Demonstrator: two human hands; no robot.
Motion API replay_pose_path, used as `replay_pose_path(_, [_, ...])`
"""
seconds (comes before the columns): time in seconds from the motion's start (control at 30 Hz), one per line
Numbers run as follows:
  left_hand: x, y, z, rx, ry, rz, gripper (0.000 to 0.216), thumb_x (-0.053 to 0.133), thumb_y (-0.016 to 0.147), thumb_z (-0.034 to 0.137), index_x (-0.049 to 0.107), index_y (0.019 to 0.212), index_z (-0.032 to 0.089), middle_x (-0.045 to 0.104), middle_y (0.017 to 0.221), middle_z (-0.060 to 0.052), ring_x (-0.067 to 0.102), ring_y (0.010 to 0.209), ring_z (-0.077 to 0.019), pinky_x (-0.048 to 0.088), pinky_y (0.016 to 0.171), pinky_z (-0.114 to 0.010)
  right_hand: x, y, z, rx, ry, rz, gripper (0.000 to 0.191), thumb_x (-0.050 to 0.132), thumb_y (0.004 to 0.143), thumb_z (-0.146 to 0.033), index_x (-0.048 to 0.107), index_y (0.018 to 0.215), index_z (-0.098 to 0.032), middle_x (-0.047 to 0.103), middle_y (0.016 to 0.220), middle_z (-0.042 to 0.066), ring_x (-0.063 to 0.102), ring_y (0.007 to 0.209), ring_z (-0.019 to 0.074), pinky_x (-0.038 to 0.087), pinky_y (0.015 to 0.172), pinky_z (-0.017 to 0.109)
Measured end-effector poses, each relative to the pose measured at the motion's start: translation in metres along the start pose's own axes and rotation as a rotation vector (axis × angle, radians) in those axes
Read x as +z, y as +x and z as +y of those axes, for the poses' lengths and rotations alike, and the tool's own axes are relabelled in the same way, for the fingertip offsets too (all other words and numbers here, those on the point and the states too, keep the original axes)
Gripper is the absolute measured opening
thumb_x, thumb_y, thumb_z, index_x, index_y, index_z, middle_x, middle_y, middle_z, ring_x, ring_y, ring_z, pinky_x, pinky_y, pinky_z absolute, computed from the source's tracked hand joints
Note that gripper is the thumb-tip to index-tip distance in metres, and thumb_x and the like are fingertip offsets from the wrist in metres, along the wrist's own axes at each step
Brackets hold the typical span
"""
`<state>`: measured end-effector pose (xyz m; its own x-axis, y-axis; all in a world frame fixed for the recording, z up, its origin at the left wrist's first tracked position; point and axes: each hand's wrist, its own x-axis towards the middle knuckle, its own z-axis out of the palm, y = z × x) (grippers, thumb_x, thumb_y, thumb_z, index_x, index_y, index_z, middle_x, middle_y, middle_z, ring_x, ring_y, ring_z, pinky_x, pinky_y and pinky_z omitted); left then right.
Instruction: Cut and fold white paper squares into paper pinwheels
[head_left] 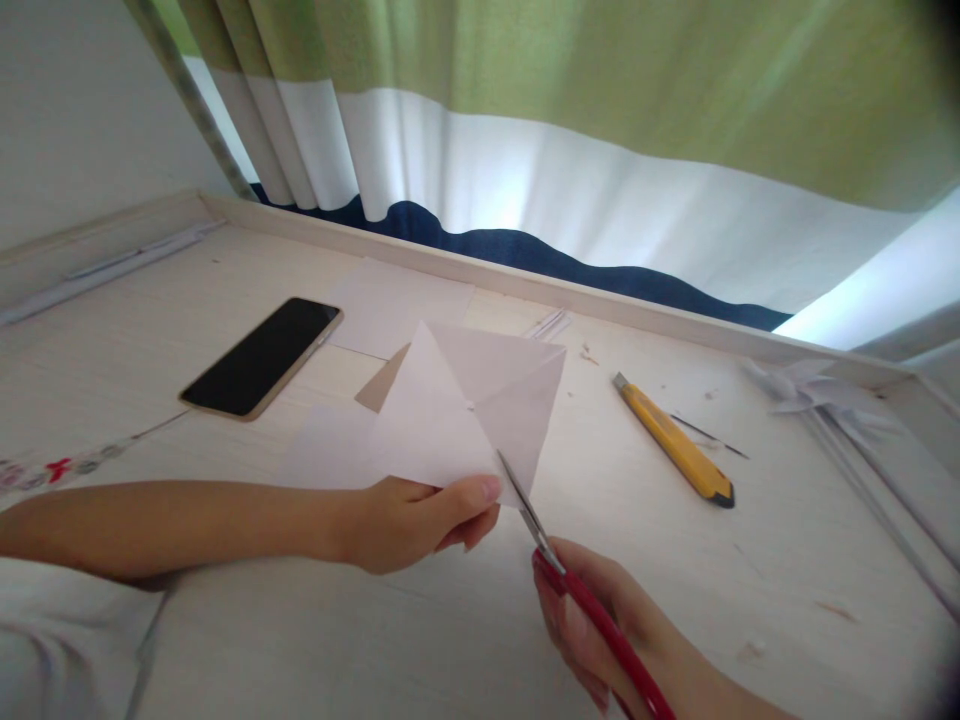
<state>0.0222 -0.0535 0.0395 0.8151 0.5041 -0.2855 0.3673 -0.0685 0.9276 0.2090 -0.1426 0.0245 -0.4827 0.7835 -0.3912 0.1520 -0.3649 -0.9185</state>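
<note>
A square of white paper (pixel 435 430) with diagonal creases is held above the table, tilted toward me. My left hand (pixel 427 520) pinches its near edge between thumb and fingers. My right hand (pixel 592 610) is closed round the red handles of a pair of scissors (pixel 555 570). The metal blades reach over the paper's near corner, just right of my left thumb, along a diagonal line. Whether the blades are fully together on the paper I cannot tell.
A dark-screened phone (pixel 262 358) lies left of the paper. To the right are a yellow utility knife (pixel 671 440) and a thin dark stick (pixel 709 435). A paper pinwheel (pixel 806 388) lies far right. Loose sheets (pixel 405 295) and scraps rest near the table's raised back edge (pixel 480 265).
</note>
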Motion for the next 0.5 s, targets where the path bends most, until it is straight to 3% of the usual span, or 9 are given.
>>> replay_pose_path(0.37, [-0.0018,-0.0002,0.0043,-0.032,0.037,-0.062,0.045,0.014,0.086,0.04,0.033,0.052,0.017,0.03,0.048,0.004,0.033,0.048,-0.0091,0.03,0.05,-0.021,0.001,-0.0002,0.0003,0.008,0.004,0.008,0.04,0.039,0.078,-0.057,0.037,0.073,-0.017,0.032,0.057,-0.007,0.03,0.043,0.0041,0.024,0.041,0.02])
replay_pose_path(0.5, [-0.0014,0.0001,0.0033,-0.036,0.033,-0.056,0.045,0.015,0.086,0.04,0.033,0.052,0.017,0.03,0.047,0.004,0.032,0.047,-0.0091,0.029,0.049,-0.021,0.0013,0.0007,-0.0021,0.04,-0.024,0.0,0.042,0.037,0.077,-0.059,0.038,0.071,-0.017,0.029,0.048,-0.009,0.028,0.039,0.0045,0.022,0.039,0.02])
